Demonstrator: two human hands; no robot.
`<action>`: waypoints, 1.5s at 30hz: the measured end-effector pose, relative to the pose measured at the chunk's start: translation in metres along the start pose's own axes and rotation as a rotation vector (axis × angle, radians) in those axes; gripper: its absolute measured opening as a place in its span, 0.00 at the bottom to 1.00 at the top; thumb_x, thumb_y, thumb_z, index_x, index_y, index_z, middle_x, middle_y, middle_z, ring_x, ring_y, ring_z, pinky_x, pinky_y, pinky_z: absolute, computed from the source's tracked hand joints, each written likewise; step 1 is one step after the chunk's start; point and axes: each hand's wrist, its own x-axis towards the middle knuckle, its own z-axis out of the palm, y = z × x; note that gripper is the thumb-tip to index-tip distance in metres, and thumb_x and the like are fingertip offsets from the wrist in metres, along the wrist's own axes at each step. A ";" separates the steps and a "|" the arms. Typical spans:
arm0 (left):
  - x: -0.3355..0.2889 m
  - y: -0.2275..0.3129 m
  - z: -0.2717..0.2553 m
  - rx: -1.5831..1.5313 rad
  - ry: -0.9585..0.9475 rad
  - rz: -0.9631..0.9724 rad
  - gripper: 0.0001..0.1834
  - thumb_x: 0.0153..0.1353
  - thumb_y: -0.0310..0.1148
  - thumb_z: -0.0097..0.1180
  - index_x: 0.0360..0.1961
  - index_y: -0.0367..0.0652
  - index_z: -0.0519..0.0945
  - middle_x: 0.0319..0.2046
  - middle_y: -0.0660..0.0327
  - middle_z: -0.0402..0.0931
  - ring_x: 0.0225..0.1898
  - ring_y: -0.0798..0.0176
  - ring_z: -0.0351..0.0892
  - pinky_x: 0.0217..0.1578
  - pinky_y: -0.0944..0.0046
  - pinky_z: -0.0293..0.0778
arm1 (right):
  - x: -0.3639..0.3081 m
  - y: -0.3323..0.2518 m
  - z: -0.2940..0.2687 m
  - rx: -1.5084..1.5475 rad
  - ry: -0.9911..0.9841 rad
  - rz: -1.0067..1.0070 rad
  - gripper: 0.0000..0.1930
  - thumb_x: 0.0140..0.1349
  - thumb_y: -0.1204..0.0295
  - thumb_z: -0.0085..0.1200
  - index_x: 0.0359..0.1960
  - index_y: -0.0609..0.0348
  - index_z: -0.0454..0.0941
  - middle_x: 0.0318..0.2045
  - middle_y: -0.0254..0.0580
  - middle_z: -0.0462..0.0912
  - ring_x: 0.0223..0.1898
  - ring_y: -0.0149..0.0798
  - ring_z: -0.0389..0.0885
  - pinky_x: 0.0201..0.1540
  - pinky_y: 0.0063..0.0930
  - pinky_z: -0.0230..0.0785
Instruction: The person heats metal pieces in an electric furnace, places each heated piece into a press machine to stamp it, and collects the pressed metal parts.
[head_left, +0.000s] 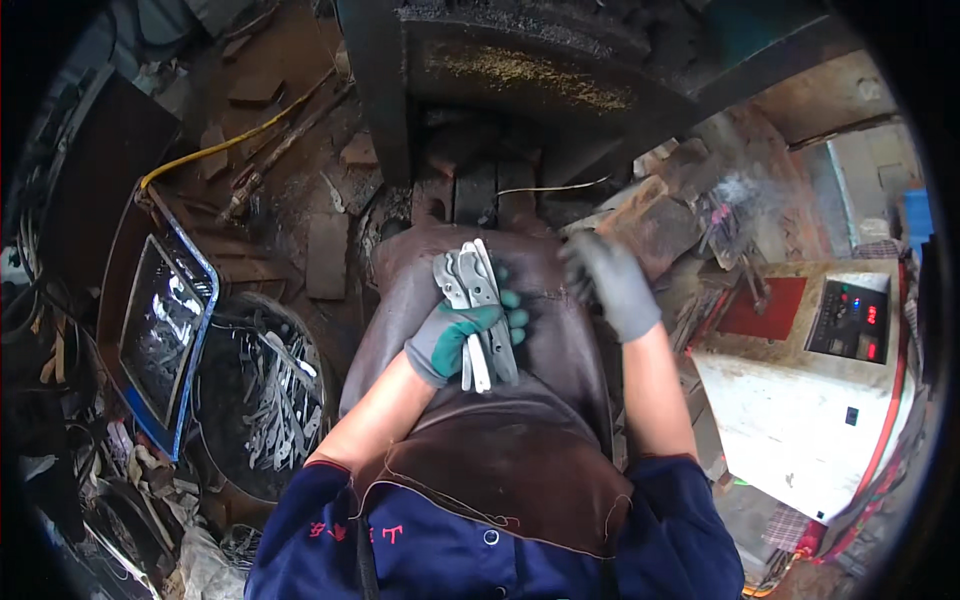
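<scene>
My left hand [462, 338], in a grey and green glove, is closed around a bundle of flat, shaped metal pieces [482, 290]. They are long and silvery with curved, notched upper ends, and small holes show in some. The bundle stands over my lap, on a brown leather apron [420, 265]. To its right my right hand [608, 280], in a grey glove, hangs in the air apart from the pieces. Motion blurs its fingers, and how far they are closed cannot be made out.
At the left, a round tub [262, 400] holds many similar metal pieces, beside a tilted blue-rimmed box [195, 260]. A white control cabinet [790, 425] with a lit panel stands at the right. Ahead is a dark machine frame [375, 100]; bricks [328, 255] lie on the floor.
</scene>
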 end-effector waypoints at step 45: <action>0.033 -0.032 -0.023 0.289 0.266 0.063 0.11 0.62 0.25 0.51 0.46 0.41 0.74 0.33 0.58 0.78 0.34 0.58 0.79 0.36 0.60 0.79 | -0.074 0.064 0.028 -0.725 0.004 -0.248 0.20 0.59 0.53 0.49 0.29 0.60 0.79 0.26 0.54 0.79 0.30 0.55 0.78 0.36 0.44 0.69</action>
